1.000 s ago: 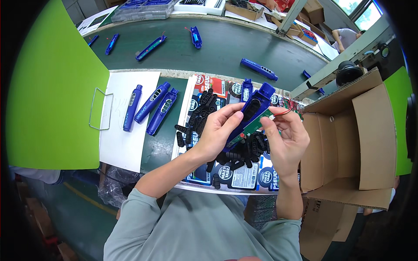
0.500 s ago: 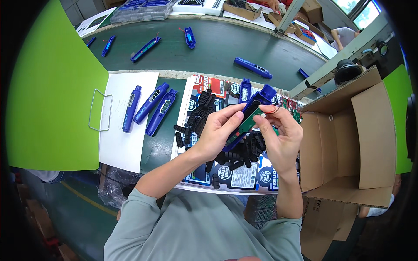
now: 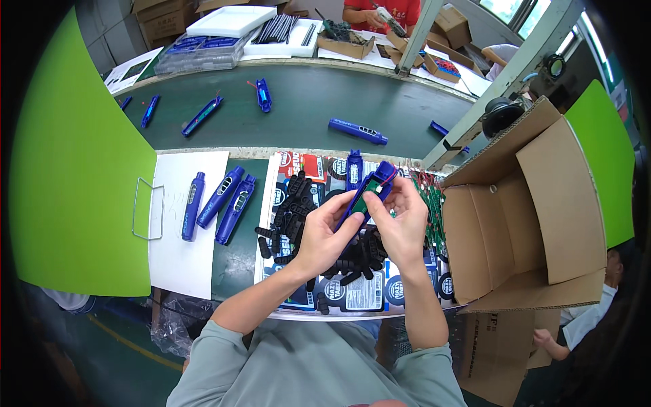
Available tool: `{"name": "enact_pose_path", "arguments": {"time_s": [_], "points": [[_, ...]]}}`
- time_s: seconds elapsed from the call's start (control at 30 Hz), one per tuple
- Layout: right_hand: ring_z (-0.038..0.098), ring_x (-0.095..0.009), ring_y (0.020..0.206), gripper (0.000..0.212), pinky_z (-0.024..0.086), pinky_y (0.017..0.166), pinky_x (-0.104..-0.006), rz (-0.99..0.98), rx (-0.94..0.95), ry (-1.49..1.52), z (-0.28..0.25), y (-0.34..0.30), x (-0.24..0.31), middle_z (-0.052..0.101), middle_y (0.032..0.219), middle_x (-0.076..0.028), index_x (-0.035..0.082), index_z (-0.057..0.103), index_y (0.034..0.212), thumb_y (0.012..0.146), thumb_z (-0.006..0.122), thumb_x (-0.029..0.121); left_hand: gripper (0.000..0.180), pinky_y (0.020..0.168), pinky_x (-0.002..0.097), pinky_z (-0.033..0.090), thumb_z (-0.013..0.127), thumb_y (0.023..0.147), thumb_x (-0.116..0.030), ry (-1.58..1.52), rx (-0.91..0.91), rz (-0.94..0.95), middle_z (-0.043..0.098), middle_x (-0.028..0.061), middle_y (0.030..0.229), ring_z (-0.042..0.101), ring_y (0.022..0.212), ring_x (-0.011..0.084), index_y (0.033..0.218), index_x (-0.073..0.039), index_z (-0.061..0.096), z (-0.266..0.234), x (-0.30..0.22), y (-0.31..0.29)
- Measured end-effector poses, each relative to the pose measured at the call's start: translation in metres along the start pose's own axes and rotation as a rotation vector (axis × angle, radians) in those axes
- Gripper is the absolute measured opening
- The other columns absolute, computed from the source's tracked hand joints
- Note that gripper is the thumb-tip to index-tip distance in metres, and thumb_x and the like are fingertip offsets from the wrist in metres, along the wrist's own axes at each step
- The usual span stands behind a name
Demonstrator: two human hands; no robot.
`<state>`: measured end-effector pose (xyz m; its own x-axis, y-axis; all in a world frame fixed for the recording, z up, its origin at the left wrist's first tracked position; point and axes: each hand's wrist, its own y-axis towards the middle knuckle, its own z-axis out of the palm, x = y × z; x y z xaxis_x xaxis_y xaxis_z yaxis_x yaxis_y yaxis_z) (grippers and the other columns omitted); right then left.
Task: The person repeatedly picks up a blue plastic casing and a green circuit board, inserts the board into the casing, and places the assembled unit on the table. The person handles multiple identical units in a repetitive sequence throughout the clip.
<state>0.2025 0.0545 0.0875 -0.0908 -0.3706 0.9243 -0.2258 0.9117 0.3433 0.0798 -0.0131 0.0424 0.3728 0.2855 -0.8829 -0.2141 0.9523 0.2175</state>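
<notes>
Over the patterned sheet, my left hand (image 3: pixel 324 234) is closed round an open blue plastic casing (image 3: pixel 384 171), tilted with its far end to the right. A green circuit board (image 3: pixel 367 201) lies inside the casing, and a thin red wire shows near its far end. My right hand (image 3: pixel 405 222) is closed on the casing's right side, its thumb pressing the board. Below and left of my hands lie many black ribbed pieces (image 3: pixel 293 216). Just behind stands another blue casing (image 3: pixel 354 169). Several green boards with red wires (image 3: pixel 432 210) lie right of my right hand.
Three blue casings (image 3: pixel 220 197) lie on the left, near a white sheet (image 3: pixel 183 264) and a green panel (image 3: pixel 81 176). An open cardboard box (image 3: pixel 485 244) stands at right. Beyond, a green belt (image 3: pixel 298 125) carries more blue casings. A person in red (image 3: pixel 386 15) works behind it.
The circuit board has gone down into the blue casing, and my right hand has shifted from its wire end to press on it. The view has tilted up and turned slightly right.
</notes>
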Motion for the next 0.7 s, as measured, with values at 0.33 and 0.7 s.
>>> {"name": "enact_pose_path", "arguments": {"time_s": [0.33,0.7], "points": [[0.059,-0.008,0.075,0.039,0.044,0.062,-0.0237,0.010,0.077,-0.045,-0.013,0.006,-0.028,0.067,0.092,-0.003,-0.003,0.063,0.122,0.088,0.078,0.011,0.039,0.076,0.0265,0.054,0.060,0.100,-0.007,0.288,-0.117,-0.014,0.068,0.0060,0.099,0.066,0.086,0.0110,0.136,0.007,0.055,-0.055,0.010,0.040],[0.069,-0.037,0.075,0.014,0.053,0.069,-0.0464,0.008,0.480,-0.621,-0.025,0.002,-0.084,0.070,0.082,-0.016,0.001,0.069,0.096,0.086,0.072,0.010,0.033,0.084,0.0409,0.053,0.063,0.089,-0.010,1.168,-0.374,0.089,0.073,0.0189,0.099,0.070,0.091,0.0323,0.119,-0.001,0.070,-0.240,0.045,0.213]]}}
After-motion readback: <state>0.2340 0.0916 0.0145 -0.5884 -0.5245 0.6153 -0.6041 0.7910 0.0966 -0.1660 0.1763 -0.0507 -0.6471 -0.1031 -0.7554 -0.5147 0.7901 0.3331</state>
